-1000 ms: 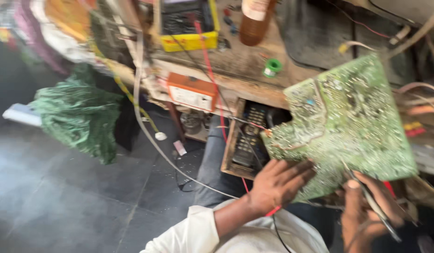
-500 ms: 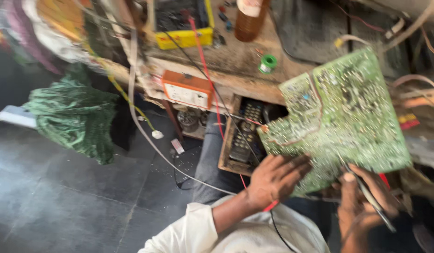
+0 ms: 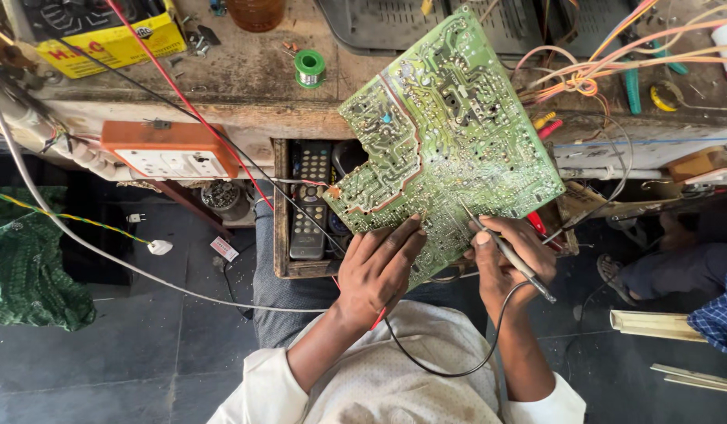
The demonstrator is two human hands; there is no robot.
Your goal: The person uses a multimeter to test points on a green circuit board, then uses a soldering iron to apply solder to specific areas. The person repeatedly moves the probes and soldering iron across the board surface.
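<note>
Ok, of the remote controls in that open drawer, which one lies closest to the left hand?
The grey remote control, lower in the drawer, beside the left hand; the black remote control sits farther up, by the bench edge.

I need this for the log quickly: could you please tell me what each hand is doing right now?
Left hand: fingers on the green circuit board, steadying it.
Right hand: closed on a thin probe touching the board.
</note>
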